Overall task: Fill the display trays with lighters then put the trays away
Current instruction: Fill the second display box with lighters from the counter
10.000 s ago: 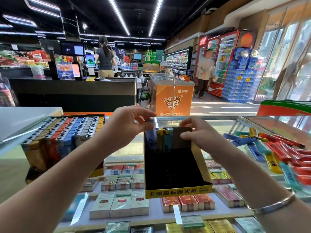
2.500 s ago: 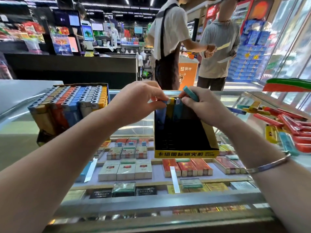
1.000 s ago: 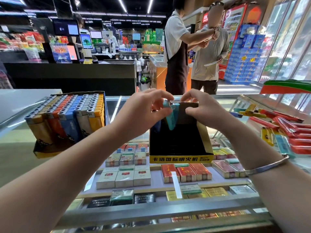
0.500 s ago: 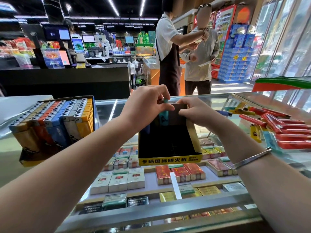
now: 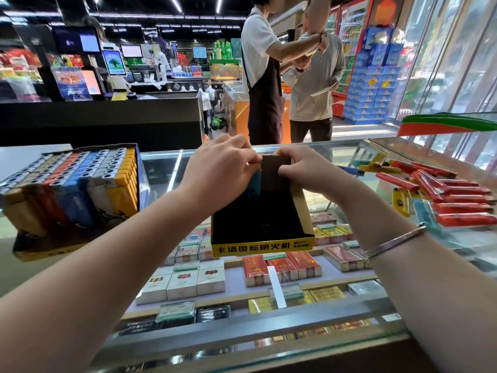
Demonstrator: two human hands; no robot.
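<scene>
The tray [image 5: 262,224], a black-lined cardboard box with a yellow front strip of printed characters, sits on the glass counter [image 5: 161,168] at centre, nearly empty. The left hand [image 5: 220,170] pinches a teal lighter [image 5: 255,181] at the tray's 11 o'clock corner; the right hand [image 5: 304,168], fingers curled, grips the back wall at 12 o'clock. A full tray [image 5: 70,189] stands at 9 o'clock, loose lighters [image 5: 443,197] lie at 3 o'clock.

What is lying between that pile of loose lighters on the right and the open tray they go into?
Nothing visible. The loose lighters lie on the glass counter right of the yellow-fronted tray, with only bare glass between. The right hand and left hand are both at the tray's back edge, over a teal lighter.
</scene>
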